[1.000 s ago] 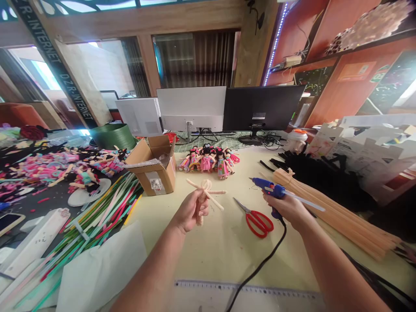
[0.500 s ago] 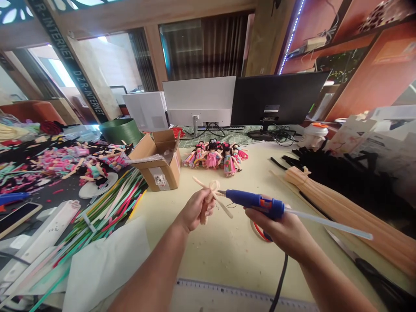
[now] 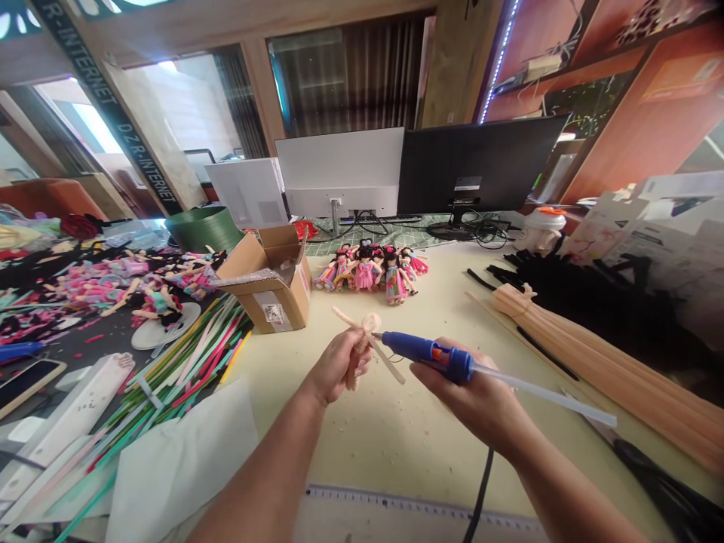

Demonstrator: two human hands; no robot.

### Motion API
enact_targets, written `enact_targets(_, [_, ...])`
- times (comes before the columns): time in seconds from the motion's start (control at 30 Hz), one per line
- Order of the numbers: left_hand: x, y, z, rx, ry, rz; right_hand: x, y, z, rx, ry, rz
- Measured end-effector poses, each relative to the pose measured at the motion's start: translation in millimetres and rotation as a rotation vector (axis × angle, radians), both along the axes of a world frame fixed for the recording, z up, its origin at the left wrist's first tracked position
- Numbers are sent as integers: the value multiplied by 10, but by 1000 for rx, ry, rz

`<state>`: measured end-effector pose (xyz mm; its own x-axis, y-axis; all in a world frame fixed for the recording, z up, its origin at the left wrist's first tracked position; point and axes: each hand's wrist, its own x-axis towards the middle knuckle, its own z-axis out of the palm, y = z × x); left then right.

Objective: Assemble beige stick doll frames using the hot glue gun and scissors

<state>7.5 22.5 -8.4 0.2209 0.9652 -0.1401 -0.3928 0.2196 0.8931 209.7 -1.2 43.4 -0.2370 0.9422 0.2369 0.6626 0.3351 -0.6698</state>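
Pale fuzzy-stem figure [image 3: 371,323] pinched in left hand [image 3: 338,367]. Right hand [image 3: 480,396] grips blue glue gun [image 3: 414,348], nozzle at or near figure's loop. Judged: gluing step; calls for steady nozzle, firm pinch. Dressed dolls [image 3: 366,273] beyond both hands.

the glue gun [image 3: 418,348], a second ago well apart to the right of the pale figure [image 3: 371,324], now has its nozzle up against it, and the right hand [image 3: 480,400] is closer to the figure too. the red scissors, earlier right of the figure, are out of sight. the black cord [image 3: 480,494] now runs straighter, farther right of the figure's near side.
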Motion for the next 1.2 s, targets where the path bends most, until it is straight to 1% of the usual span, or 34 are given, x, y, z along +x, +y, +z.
enact_targets(0.17, [9, -13, 11, 17, 22, -8, -6, 10, -5, -24, -33, 6])
enact_targets(0.33, [13, -1, -8, 47, 10, -10, -16, 5, -1, -52, -26, -11])
enact_targets(0.5, [15, -6, -20, 39, -11, 12, -24, -10, 10, -44, -4, -11])
enact_targets(0.73, [11, -9, -34, 50, 8, -4, -20, -9, -5, -44, -9, -8])
enact_targets(1.2, [19, -19, 5, 3, 15, 2, -31, -16, 4, -89, -19, -28])
